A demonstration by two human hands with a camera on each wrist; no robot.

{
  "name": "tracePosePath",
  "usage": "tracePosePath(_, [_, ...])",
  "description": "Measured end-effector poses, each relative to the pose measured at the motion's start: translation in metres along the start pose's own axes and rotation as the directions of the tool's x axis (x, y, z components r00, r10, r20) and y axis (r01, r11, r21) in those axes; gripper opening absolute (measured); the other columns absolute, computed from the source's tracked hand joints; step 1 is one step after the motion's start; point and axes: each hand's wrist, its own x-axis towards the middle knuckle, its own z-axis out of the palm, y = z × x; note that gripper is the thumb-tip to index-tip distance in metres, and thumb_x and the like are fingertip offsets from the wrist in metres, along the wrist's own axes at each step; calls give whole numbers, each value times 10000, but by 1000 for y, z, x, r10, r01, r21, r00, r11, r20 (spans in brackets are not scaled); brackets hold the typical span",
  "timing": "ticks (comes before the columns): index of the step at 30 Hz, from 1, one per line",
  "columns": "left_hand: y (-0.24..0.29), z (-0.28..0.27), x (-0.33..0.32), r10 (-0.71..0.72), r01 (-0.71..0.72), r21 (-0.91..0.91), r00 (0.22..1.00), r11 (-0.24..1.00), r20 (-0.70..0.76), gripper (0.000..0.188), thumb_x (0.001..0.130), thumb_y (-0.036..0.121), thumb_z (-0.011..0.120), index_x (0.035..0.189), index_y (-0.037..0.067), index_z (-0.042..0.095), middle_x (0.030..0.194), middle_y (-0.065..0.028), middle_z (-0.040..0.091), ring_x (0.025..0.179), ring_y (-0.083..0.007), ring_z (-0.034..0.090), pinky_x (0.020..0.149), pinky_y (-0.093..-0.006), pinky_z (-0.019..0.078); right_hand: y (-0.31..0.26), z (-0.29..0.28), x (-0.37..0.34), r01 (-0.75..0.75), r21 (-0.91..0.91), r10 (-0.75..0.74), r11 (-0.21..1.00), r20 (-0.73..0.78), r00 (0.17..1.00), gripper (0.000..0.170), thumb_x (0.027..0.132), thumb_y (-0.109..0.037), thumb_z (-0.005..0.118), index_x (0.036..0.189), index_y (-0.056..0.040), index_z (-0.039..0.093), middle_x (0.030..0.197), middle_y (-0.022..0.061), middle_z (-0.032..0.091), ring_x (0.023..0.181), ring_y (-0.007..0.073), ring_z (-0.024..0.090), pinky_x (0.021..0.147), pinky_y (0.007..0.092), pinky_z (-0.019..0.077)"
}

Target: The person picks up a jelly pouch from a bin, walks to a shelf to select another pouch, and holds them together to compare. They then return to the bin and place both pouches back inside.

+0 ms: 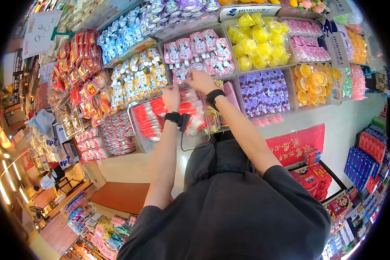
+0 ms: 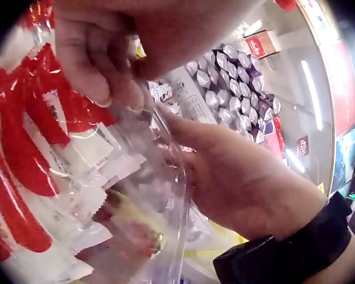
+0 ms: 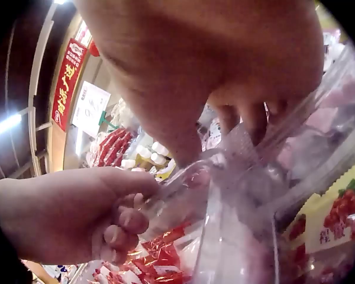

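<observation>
Both hands meet at the back edge of a clear plastic bin (image 1: 136,130) filled with red-and-white packets (image 1: 151,117). My left hand (image 1: 171,97) grips the bin's rim, its thumb along the edge and its fingers curled below it in the right wrist view. Beside it, my right hand (image 1: 200,81) bends down over the rim corner (image 3: 210,158), thumb and fingers curled about the clear plastic. Its fingertips are partly hidden behind that plastic. Pink pouches (image 1: 184,51) with white caps lie in the compartment just beyond the hands. Yellowish packets (image 3: 337,219) show low in the right wrist view.
Orange pouches (image 1: 142,80) stand to the left, purple packets (image 1: 264,93) to the right. Yellow round cups (image 1: 258,41) and orange cups (image 1: 314,84) fill farther compartments. Red snack bags (image 1: 80,54) hang at the left. A red sign (image 1: 297,143) is on the white counter front.
</observation>
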Motion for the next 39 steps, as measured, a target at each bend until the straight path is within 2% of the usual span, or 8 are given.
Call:
tracePosePath(7, [-10, 2, 6, -41, 44, -194, 999, 980, 20, 374, 1064, 330, 519, 1084, -33, 605, 780, -172, 735, 517, -206, 676, 428, -317, 541, -6, -9, 8, -15, 67, 8, 998, 110, 994, 643, 785, -583, 795, 1166, -84, 659, 961, 197, 748, 970, 385, 719, 849, 486, 557])
tracePosePath(11, [-12, -11, -17, -24, 41, -350, 998, 936, 53, 348, 1081, 323, 479, 1143, 1, 597, 770, -148, 715, 550, -179, 658, 500, -310, 558, -14, -9, 1, 67, -34, -67, 997, -1, 998, 647, 729, -534, 832, 1168, -95, 651, 992, 181, 749, 986, 387, 715, 851, 502, 564])
tracePosePath(15, [-4, -22, -27, 180, -173, -182, 983, 968, 21, 264, 1099, 225, 474, 1216, 24, 600, 728, -121, 695, 495, -159, 616, 465, -288, 501, -18, -3, 6, 99, -59, -99, 993, 7, 995, 672, 732, -504, 826, 1258, -122, 655, 1005, 175, 744, 1022, 371, 703, 863, 497, 552])
tracePosePath(22, [-10, -18, -29, 159, -139, -127, 975, 982, 159, 345, 1106, 204, 469, 1374, 22, 586, 792, -97, 714, 589, -138, 651, 567, -273, 529, -2, 9, 14, 169, -212, -181, 962, -35, 983, 542, 787, -416, 804, 1251, -155, 705, 1007, 157, 745, 987, 355, 709, 852, 489, 550])
tracePosePath(29, [-2, -13, -30, 113, -117, 11, 976, 993, 186, 456, 1087, 264, 480, 1479, 34, 514, 894, -149, 743, 582, -173, 686, 532, -311, 574, 15, 5, 31, 160, 178, -183, 971, 118, 976, 521, 841, -440, 763, 1266, -146, 695, 1075, 187, 743, 1043, 381, 691, 915, 485, 541])
tracePosePath(32, [22, -9, -21, 11, -110, 278, 942, 954, 335, 514, 1069, 331, 502, 1490, 35, 503, 915, -167, 753, 573, -190, 706, 509, -320, 577, 25, 15, 44, 126, 231, -158, 965, 122, 980, 505, 886, -430, 715, 1281, -117, 680, 1087, 195, 739, 1022, 376, 695, 904, 475, 538])
tracePosePath(35, [-21, 8, 8, 193, -302, 383, 935, 873, 298, 528, 1044, 442, 491, 1409, 74, 589, 1038, -236, 753, 814, -336, 765, 750, -423, 583, 36, 27, 51, 192, 233, -210, 953, 59, 976, 502, 918, -402, 684, 1324, -108, 658, 1062, 199, 739, 933, 359, 713, 848, 448, 548])
tracePosePath(39, [-26, 16, 7, 182, -278, 397, 947, 875, 264, 562, 1045, 410, 545, 1470, 45, 510, 963, -138, 766, 586, -234, 724, 517, -328, 586, 25, 14, 58, 59, 309, -116, 949, 167, 979, 477, 903, -347, 646, 1317, -111, 670, 1147, 211, 727, 1036, 386, 692, 922, 473, 538])
